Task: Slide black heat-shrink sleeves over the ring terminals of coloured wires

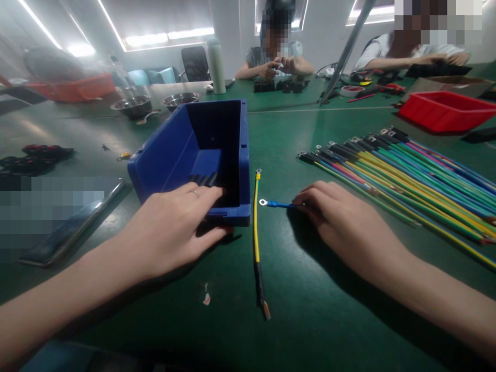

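Note:
My left hand (176, 225) reaches over the front lip of a blue plastic bin (244, 170). Its thumb is outside below the lip, apart from the fingers, whose tips are hidden inside beside several short black tubes (203, 179). Between finger and thumb, my right hand (333, 217) pinches a blue wire (284, 205) with a ring terminal pointing left; the wire's other end is hidden. A yellow-green wire (256, 222) lies between the hands. It has a ring terminal at the far end, and black tubing and bare copper at the near end.
Many coloured wires (387, 175) with black ends lie in a row at right. Behind them stands a red tray (445, 116). A phone-like slab (77, 222) lies left of the bin. Metal bowls (132, 107) and a pale green bottle (216, 67) stand farther back. Two people sit across the table.

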Action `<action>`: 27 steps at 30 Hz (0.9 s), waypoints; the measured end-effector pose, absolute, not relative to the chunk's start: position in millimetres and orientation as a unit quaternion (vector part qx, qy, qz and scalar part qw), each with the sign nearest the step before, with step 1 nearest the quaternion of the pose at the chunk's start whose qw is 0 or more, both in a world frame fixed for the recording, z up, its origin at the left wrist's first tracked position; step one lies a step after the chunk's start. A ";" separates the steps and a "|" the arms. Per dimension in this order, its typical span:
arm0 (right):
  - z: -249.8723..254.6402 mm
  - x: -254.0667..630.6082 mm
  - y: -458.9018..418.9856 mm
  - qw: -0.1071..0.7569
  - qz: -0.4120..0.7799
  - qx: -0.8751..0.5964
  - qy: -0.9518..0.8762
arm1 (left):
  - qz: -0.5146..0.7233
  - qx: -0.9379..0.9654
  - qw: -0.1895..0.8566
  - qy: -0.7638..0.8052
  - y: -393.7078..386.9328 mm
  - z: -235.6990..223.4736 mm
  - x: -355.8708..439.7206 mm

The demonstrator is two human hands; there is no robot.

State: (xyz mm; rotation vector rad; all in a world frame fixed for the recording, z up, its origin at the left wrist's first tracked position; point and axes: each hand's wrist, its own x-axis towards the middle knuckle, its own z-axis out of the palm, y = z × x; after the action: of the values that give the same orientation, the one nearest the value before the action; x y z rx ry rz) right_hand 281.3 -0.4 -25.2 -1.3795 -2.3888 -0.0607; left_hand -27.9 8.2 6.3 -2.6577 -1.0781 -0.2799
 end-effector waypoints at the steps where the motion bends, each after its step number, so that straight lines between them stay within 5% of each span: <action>1: -25.6 281.5 -0.2 0.188 -0.023 -0.492 -0.850 | -0.098 -0.915 0.132 -0.368 8.1 6.3 -27.8; 11: -27.4 282.1 2.4 0.196 -0.029 -0.493 -0.847 | -0.133 -0.917 0.150 -0.345 7.4 4.4 -25.5; 27: -20.5 278.5 -1.8 0.226 0.046 -0.541 -0.809 | -0.330 -0.863 -0.127 -0.361 1.2 17.8 -30.4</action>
State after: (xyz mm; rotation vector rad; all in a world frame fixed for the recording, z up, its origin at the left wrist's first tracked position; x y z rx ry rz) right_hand 278.5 -1.8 -20.5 -1.4910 -2.2307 0.1281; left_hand -30.4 1.2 17.8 -2.9548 -1.2378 -1.1285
